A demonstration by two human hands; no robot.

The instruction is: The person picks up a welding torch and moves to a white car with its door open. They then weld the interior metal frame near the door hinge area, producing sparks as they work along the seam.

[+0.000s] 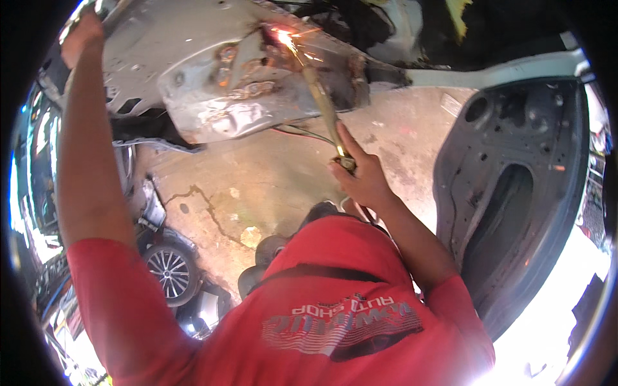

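Note:
My right hand [367, 177] is wrapped around the brass-coloured handle of a gas torch [322, 96], its long tube angled up and away. At the tip, a bright flame with sparks meets the bare metal car body panel [212, 83]. Scorched, reddish-brown patches mark the panel around the flame. At the far upper left, my left hand [84, 38] is closed on the edge of the car body; its fingertips are partly hidden near the picture's rim. Thin red and green hoses [302, 133] run behind the torch.
A dark car door [515, 174] stands open at the right, beside a pale sill [483, 76]. Lower left lies a wheel [172, 273] among loose car parts. The stained concrete floor [225, 186] shows below the panel. Dark wiring [354, 26] hangs at the top.

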